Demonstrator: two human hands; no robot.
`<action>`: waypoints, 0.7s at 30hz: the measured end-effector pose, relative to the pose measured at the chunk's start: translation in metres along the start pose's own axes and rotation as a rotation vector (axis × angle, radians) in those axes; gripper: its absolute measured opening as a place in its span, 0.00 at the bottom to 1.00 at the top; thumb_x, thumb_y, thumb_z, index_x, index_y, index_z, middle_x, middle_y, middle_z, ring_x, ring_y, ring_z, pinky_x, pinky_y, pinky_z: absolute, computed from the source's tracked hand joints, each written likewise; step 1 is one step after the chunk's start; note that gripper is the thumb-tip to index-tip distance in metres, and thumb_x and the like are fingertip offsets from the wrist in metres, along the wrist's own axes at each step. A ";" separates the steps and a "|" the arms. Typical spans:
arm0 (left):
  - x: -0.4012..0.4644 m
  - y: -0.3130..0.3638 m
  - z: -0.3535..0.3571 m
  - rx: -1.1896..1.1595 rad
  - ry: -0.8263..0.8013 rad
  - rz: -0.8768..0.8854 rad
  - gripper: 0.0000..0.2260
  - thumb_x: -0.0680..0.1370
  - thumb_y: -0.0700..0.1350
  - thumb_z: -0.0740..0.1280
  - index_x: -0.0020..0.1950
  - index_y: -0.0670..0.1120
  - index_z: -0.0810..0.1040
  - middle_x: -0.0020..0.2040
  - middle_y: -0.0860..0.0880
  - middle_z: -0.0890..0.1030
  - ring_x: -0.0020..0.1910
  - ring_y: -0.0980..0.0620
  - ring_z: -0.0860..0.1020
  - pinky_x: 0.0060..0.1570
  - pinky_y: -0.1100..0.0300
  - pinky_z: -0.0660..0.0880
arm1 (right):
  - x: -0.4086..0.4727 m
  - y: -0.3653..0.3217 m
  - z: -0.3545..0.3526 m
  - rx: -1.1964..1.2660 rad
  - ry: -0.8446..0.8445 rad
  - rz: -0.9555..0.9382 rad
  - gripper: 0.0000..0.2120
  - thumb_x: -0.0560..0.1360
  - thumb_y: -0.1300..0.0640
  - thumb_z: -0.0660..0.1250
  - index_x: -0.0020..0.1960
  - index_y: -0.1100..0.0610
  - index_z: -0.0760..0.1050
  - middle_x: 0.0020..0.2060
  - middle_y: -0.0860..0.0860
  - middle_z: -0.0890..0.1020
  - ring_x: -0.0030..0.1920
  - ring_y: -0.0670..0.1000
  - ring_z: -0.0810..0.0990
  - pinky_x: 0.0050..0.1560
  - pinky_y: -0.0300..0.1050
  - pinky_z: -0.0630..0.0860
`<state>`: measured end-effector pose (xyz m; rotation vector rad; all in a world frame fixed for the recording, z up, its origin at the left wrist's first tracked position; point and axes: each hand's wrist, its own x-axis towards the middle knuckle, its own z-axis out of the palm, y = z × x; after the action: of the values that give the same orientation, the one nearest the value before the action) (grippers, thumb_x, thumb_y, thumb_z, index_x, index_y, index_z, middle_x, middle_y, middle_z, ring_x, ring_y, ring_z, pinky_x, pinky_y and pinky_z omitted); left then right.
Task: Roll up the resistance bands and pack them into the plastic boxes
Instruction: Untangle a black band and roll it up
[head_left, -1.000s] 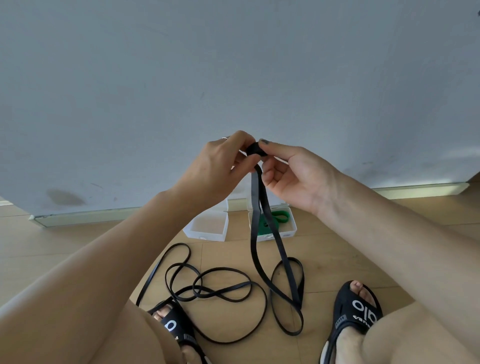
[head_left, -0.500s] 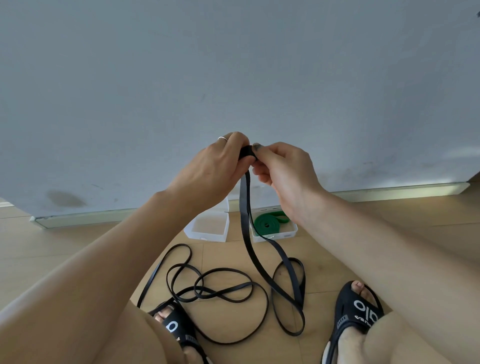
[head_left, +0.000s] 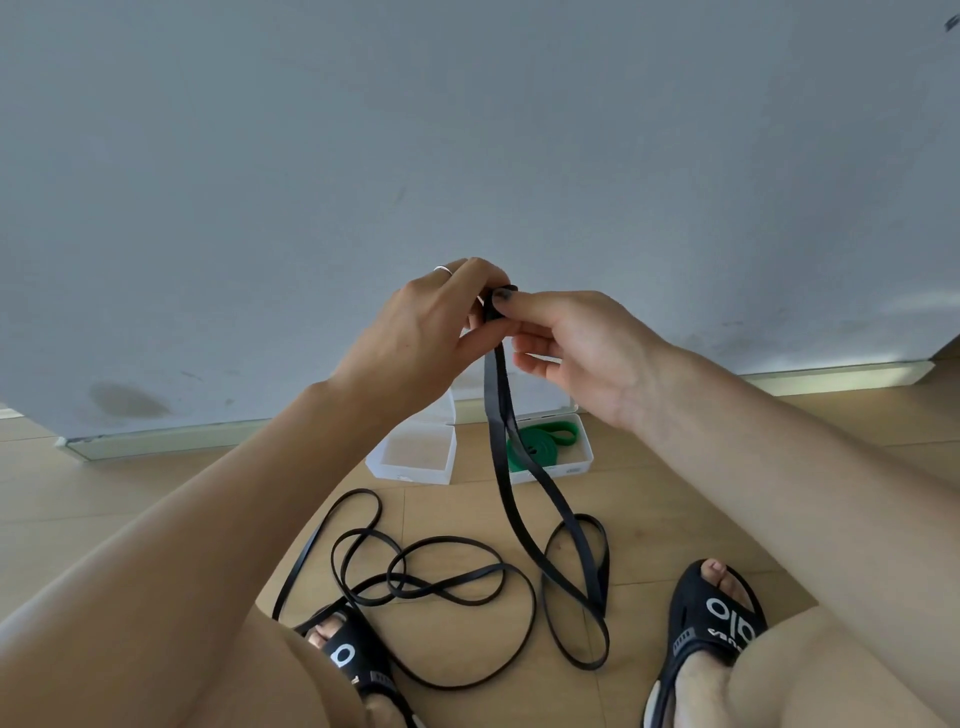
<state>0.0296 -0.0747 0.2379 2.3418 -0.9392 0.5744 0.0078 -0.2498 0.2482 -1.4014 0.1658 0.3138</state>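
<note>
A long black resistance band (head_left: 497, 405) hangs from a small rolled coil held in the air before the wall. My left hand (head_left: 426, 327) grips the coil from the left, fingers curled round it. My right hand (head_left: 571, 343) pinches the coil with thumb on top, its lower fingers loose. The band's tail drops to the floor in a loop. On the floor by the wall stand two clear plastic boxes: the left box (head_left: 415, 470) looks empty, the right box (head_left: 582, 460) holds a rolled green band (head_left: 540, 441).
A second black band (head_left: 426, 577) lies tangled on the wooden floor between my feet. Black sandals sit at the left foot (head_left: 353, 654) and right foot (head_left: 711, 623). A grey wall with a pale skirting board (head_left: 831, 371) closes the space behind the boxes.
Both hands keep turning the coil at the same height; the right thumb has shifted onto its top. The hanging band has swung slightly.
</note>
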 end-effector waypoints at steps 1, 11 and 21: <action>0.000 0.001 0.001 -0.030 0.007 -0.013 0.09 0.80 0.44 0.71 0.57 0.41 0.78 0.46 0.49 0.81 0.42 0.50 0.80 0.44 0.50 0.79 | 0.000 0.000 -0.002 0.017 -0.017 0.006 0.03 0.78 0.56 0.73 0.49 0.56 0.83 0.45 0.51 0.82 0.45 0.49 0.78 0.59 0.47 0.78; 0.000 0.002 -0.002 -0.119 0.071 -0.063 0.07 0.78 0.43 0.73 0.52 0.42 0.80 0.41 0.50 0.82 0.42 0.52 0.81 0.46 0.55 0.79 | -0.002 0.001 0.000 0.198 -0.050 0.106 0.06 0.77 0.54 0.74 0.53 0.55 0.83 0.47 0.52 0.82 0.53 0.52 0.79 0.68 0.54 0.77; -0.002 -0.005 -0.011 0.062 -0.093 -0.013 0.07 0.79 0.47 0.68 0.49 0.43 0.78 0.40 0.49 0.79 0.37 0.45 0.78 0.38 0.46 0.77 | 0.001 0.008 0.002 0.191 -0.070 0.192 0.08 0.77 0.54 0.75 0.54 0.55 0.81 0.47 0.53 0.85 0.51 0.52 0.83 0.64 0.49 0.77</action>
<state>0.0293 -0.0638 0.2436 2.4466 -0.9599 0.4994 0.0062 -0.2464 0.2404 -1.1854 0.2670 0.4929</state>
